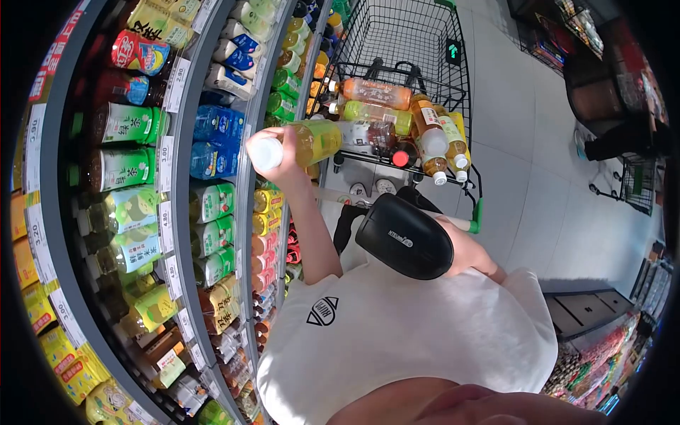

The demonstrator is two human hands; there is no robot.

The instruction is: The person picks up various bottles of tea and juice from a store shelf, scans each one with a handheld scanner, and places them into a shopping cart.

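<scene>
My left hand (289, 164) is wrapped around a bottle of yellow drink (316, 142) near the shelf edge. Its white cap points toward me and the bottle lies tilted, its far end toward the cart. Of my right arm, some skin (464, 248) shows beside a black oval case (404, 237), which covers the fingers. The shopping cart (469, 92) stands ahead, with several drink bottles lying at its near end. Among them are an orange bottle (375, 93), a yellow-green bottle (375, 117) and a dark bottle with a red cap (401, 157).
Shelves of bottled drinks run along my left, with price tags (166, 157) on their edges. Green-labelled tea bottles (127, 123) and blue-labelled bottles (218, 125) stand there. Tiled floor (510, 142) extends to the right. Another person's dark sleeve (641, 134) and a second cart (636, 185) are farther right.
</scene>
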